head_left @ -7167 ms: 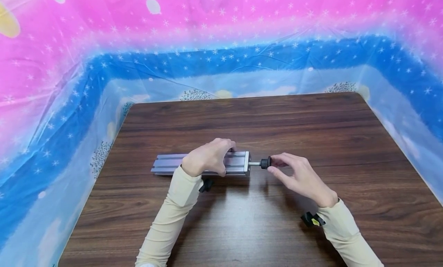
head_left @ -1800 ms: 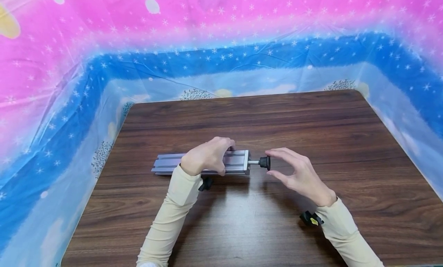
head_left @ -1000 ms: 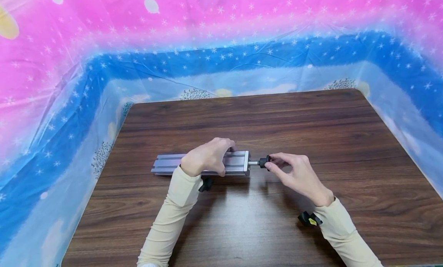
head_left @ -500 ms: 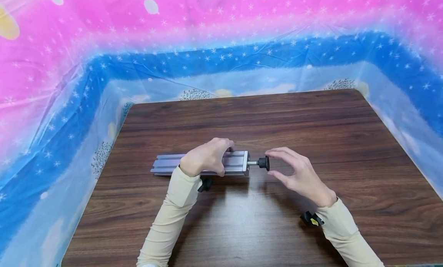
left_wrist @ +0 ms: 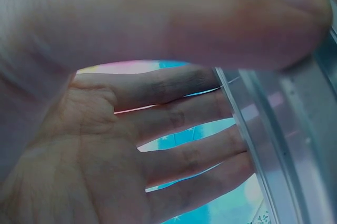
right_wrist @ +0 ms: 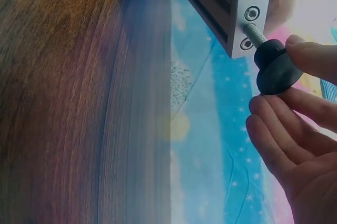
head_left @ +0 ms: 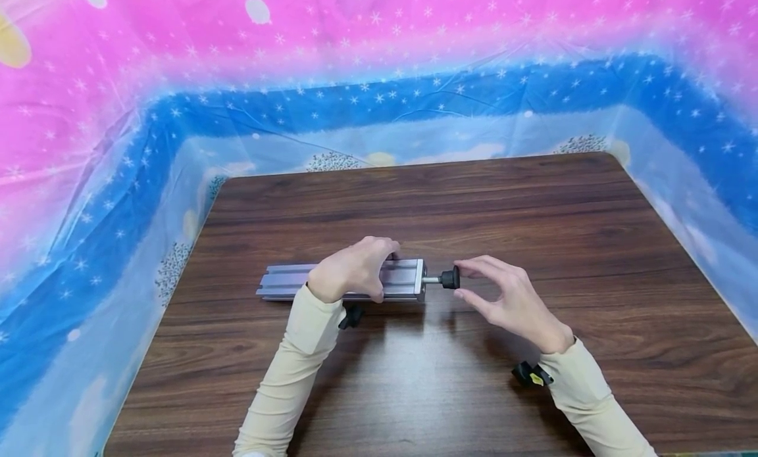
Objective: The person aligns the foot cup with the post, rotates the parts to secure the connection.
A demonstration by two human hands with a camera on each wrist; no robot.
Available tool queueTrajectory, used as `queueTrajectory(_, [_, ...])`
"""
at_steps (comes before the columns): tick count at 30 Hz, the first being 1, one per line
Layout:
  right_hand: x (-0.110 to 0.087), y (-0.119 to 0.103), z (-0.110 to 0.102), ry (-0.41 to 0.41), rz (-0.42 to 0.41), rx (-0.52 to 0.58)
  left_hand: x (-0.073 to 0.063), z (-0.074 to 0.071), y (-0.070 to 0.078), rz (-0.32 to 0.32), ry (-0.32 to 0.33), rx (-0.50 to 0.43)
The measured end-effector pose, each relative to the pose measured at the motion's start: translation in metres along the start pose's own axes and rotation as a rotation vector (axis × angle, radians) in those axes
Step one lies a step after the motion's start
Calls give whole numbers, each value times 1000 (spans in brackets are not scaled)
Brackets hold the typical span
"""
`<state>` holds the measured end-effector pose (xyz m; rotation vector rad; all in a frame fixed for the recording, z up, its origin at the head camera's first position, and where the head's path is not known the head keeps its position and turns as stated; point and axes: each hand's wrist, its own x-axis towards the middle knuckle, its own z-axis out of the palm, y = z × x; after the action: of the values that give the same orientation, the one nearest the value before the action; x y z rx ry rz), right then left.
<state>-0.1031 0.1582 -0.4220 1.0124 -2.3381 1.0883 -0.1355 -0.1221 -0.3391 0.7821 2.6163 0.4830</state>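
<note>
A silver aluminium profile (head_left: pixel 403 277) lies lengthwise on the wooden table, a flat plate (right_wrist: pixel 249 29) with two screws on its end. My left hand (head_left: pixel 349 269) grips the profile from above; in the left wrist view the thumb lies on one side and the fingers (left_wrist: pixel 184 150) on the other. From the end plate sticks out a threaded stud (right_wrist: pixel 255 34), which carries a black levelling foot (right_wrist: pixel 278 71). Thumb and fingertips of my right hand (head_left: pixel 512 299) pinch the foot's rim. Part of the profile is hidden under the left hand.
The dark wooden table (head_left: pixel 426 207) stretches around the hands, its far edge meeting a pink and blue patterned cloth (head_left: pixel 379 102). Black wrist-camera mounts (head_left: pixel 352 316) sit under both wrists, close to the tabletop.
My right fingers spread off the levelling foot, closed on it, spread again and have now come back in. The foot appears turned between frames. The left hand and profile barely moved.
</note>
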Motion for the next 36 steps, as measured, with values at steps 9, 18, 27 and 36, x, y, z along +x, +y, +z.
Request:
queueTrajectory(9, [0, -1, 3, -7, 88, -17, 0, 0, 0, 0, -3, -1])
queueTrajectory(18, [2, -7, 5, -28, 266, 15, 0, 1, -1, 25, 7, 10])
queueTrajectory(27, [1, -4, 0, 2, 58, 8, -1, 1, -1, 27, 10, 14])
queueTrajectory(36, [2, -3, 2, -26, 18, 24, -2, 1, -2, 24, 9, 6])
